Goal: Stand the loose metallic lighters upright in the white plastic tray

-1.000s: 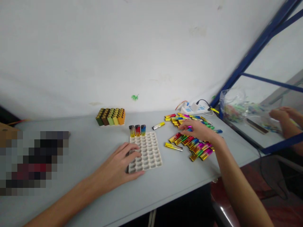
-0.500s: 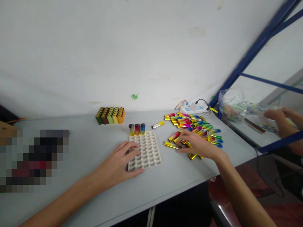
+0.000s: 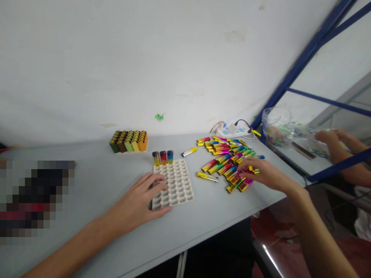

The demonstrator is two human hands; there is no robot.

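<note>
A white tray (image 3: 180, 180) with rows of slots lies in front of me; three upright lighters, yellow, red (image 3: 163, 157) and blue, stand at its back edge. My left hand (image 3: 149, 195) rests over the tray's left side, fingers spread, thumb along the near edge. To the right is a loose pile of shiny multicoloured lighters (image 3: 223, 158). Over the pile's right part, my right hand (image 3: 253, 172) reaches down with bent fingers, thumb and fingertips apart among the lighters. Two single lighters, one yellow-and-silver (image 3: 208, 177) and one yellow-and-white (image 3: 189, 151), lie between tray and pile.
A block of upright green, brown and orange lighters (image 3: 129, 141) stands near the wall. At the back right are a white power strip (image 3: 232, 130) and a blue metal frame (image 3: 292, 73). Beyond the frame, another person's hands (image 3: 333, 139) are near clear plastic bags (image 3: 278, 123).
My right hand has moved right across the pile, away from the yellow-and-silver lighter. My left hand stays on the tray. The whole view has shifted slightly.
</note>
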